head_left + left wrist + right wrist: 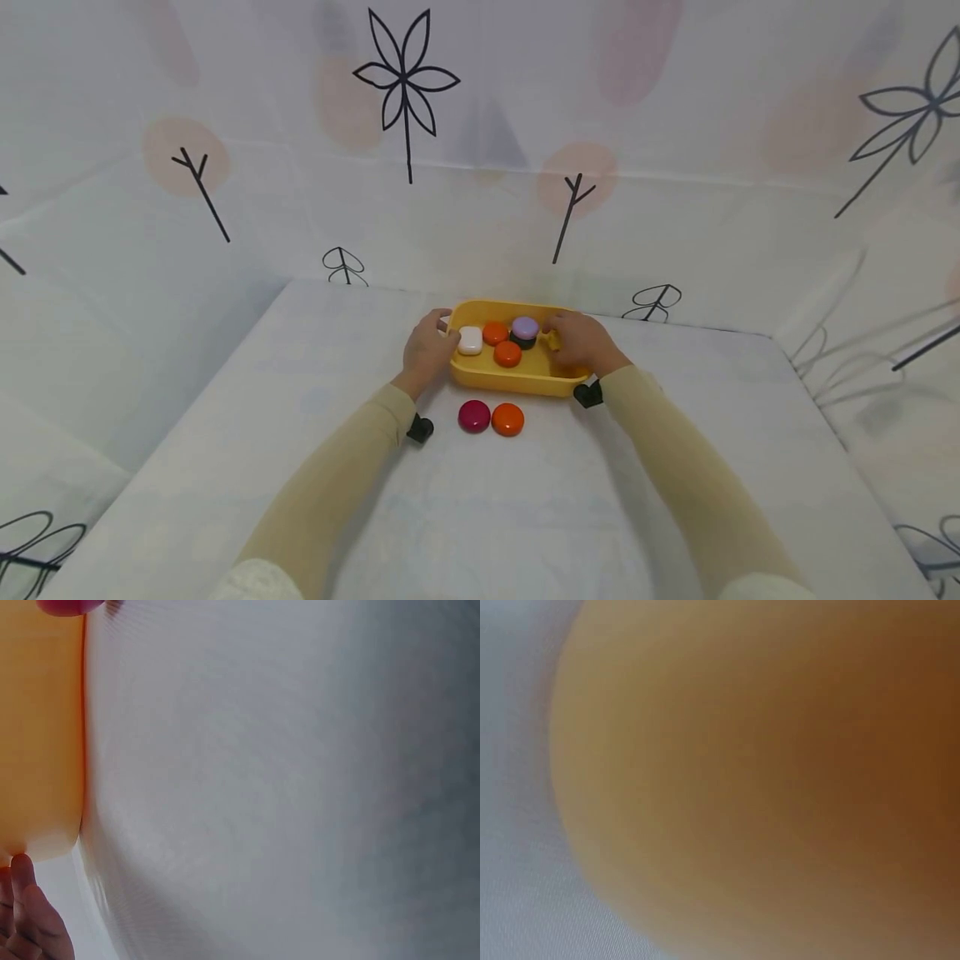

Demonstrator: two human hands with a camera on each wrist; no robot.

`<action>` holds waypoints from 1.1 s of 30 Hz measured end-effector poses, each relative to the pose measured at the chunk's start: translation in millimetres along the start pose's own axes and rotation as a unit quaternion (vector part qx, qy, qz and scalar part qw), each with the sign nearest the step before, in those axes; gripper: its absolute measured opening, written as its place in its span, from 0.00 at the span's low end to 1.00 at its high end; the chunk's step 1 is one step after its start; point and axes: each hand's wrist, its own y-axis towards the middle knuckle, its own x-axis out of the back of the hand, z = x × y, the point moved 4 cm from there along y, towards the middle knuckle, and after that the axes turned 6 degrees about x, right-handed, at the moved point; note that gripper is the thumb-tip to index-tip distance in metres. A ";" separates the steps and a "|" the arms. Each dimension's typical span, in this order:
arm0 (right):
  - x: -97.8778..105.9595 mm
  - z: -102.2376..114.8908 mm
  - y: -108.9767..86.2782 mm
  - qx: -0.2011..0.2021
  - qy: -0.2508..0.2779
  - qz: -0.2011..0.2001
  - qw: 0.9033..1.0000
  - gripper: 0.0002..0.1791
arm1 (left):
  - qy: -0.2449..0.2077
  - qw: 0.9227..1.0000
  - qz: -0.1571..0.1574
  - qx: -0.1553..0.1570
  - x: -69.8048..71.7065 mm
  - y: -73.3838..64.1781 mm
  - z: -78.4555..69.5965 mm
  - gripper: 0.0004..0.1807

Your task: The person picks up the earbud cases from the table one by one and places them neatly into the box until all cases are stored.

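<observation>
A yellow tray (517, 383) stands near the back of the white table. My left hand (427, 348) holds its left end; in the left wrist view the fingers (46, 919) touch the outer wall. Reaching into the right side, my right hand (585, 340) pinches a small yellow piece (553, 340), mostly hidden by the fingers. Inside the tray are a white rounded-square piece (470, 340), an orange-red disc (495, 333), another orange-red disc (507, 354), and a lilac disc (525, 327) overlapping a dark disc (522, 342). The right wrist view shows only blurred yellow tray wall (705, 780).
In front of the tray, a magenta disc (474, 417) and an orange disc (508, 419) lie side by side on the table (495, 517). Behind the table hangs a patterned cloth (487, 217). Dark wrist cameras (422, 430) sit under both forearms.
</observation>
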 end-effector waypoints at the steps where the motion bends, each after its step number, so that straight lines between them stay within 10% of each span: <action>1: 0.1 0.2 0.5 -0.002 -0.005 0.001 1.000 0.22 | 0.000 1.000 0.000 0.000 0.3 -0.1 -0.1 0.24; 33: -2.5 -0.3 2.8 0.002 -0.016 0.019 1.000 0.20 | 0.002 1.000 0.006 0.004 -1.9 2.0 1.9 0.24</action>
